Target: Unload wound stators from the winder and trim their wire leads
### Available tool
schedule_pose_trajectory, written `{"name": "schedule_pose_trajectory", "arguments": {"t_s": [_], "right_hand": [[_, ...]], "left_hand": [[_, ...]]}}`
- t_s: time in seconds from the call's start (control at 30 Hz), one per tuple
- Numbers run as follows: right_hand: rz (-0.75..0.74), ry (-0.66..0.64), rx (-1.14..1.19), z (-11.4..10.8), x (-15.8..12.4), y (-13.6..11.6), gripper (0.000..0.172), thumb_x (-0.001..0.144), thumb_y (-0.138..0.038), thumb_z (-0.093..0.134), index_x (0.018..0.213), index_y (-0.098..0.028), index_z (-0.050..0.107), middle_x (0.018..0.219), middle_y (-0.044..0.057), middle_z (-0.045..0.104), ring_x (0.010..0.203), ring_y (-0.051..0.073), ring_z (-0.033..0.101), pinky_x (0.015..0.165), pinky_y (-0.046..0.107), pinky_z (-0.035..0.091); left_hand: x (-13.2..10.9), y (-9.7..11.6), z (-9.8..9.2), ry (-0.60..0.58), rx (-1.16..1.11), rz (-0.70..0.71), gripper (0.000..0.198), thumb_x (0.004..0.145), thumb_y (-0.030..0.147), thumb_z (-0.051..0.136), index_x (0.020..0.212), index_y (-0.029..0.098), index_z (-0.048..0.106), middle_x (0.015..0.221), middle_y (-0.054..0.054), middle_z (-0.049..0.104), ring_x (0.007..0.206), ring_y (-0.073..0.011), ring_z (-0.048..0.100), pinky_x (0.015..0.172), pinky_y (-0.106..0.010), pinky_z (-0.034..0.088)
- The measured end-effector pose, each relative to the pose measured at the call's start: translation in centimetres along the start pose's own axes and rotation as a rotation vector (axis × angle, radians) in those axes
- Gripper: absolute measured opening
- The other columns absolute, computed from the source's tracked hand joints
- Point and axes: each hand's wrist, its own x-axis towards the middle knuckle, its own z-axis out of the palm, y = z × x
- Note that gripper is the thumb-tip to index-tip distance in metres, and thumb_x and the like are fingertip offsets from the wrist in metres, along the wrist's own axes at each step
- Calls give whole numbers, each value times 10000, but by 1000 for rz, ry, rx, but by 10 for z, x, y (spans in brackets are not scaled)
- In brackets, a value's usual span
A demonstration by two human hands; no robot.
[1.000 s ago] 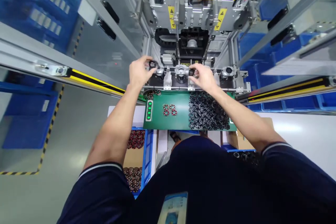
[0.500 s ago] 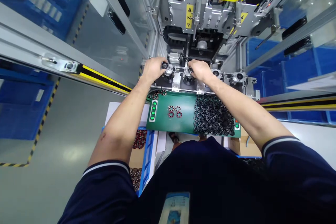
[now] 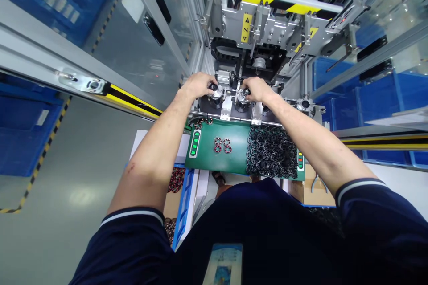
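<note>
So, L hand (image 3: 200,85): holding L blk pc (image 3: 213,86), curling narrow.
R hand (image 3: 257,89): holding R blk pc (image 3: 246,91), also narrow.
Pcs' loc.: sitting at tops of metal fixtures (image 3: 216,94), beyond green desk (image 3: 230,162).
Axis: fixtures standing upright, tops facing up; pcs' axis hiding, can't tell.

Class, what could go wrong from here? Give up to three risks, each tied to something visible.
1. The left hand and right hand are close to the yellow-labelled machine plate; either might be pinched if it moved.
2. The dark round part at each hand could sit crooked on its metal fixture.
3. Dark rings lie heaped up to the green work surface's front edge; a bump might knock some off.
</note>
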Motion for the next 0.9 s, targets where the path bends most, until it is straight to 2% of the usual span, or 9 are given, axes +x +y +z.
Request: {"name": "schedule_pose_trajectory", "arguments": {"t_s": [0.13,0.27,0.37,0.5,0.57,0.63,0.73,0.83,0.9], "right_hand": [[14,-24,-22,-2,-1,-2,521,924,-163,899,1438,-88,854,1430,196,887,1369,412,826,1197,481,640],[19,-40,-25,-3,1,-1,539,946,-173,899,1478,-105,844,1435,184,891,1366,391,839,1181,454,648],[39,-50,-24,-5,3,0,533,974,-218,902,1496,-129,841,1438,178,894,1358,388,845,1164,452,658],[77,-11,-51,5,-13,-16,529,1006,-154,801,1534,-113,812,1478,238,869,1362,429,827,1166,521,670],[89,36,-73,20,-32,-30,634,1045,-165,715,1670,-60,706,1638,307,772,1506,478,740,1228,590,643],[100,78,-91,41,-53,-44,869,1062,-251,709,1857,5,468,1912,338,492,1723,541,539,1370,672,530],[149,77,-96,66,-71,-52,1014,1067,-292,666,1953,-8,261,2052,257,205,1818,584,393,1484,712,363],[145,93,-63,76,-73,-49,993,1077,-345,635,1956,-41,288,2054,231,214,1844,581,344,1484,732,344],[123,128,-28,76,-70,-45,965,1096,-385,601,1962,-84,299,2052,209,240,1869,552,304,1483,748,340]], "left_hand": [[-4,2,0,19,12,21,511,946,284,971,1448,292,872,1215,-47,870,1170,-302,785,1104,-413,604],[-13,8,1,58,49,60,488,1017,252,859,1502,299,848,1487,-65,843,1415,-350,744,1259,-468,567],[-24,13,5,27,65,105,502,1086,275,756,1585,280,810,1622,-91,782,1534,-372,687,1346,-525,523],[-54,28,27,74,71,84,820,1057,292,784,1836,174,559,1870,-171,562,1733,-432,506,1455,-615,432],[-71,36,42,127,42,44,921,1071,277,747,1915,139,404,1978,-177,400,1840,-439,345,1489,-636,400],[-84,43,55,118,-3,0,865,1126,256,629,1937,144,351,2022,-142,315,1881,-414,266,1482,-624,436],[-92,48,64,119,-31,-33,867,1132,240,596,1950,159,322,2050,-101,242,1906,-422,183,1509,-637,404],[-91,51,65,182,-20,-24,849,1147,257,602,1948,170,336,2050,-90,242,1907,-453,155,1532,-682,342],[-90,53,65,180,-49,-53,793,1166,227,531,1940,187,365,2045,-81,259,1859,-428,323,1490,-649,435]]}}
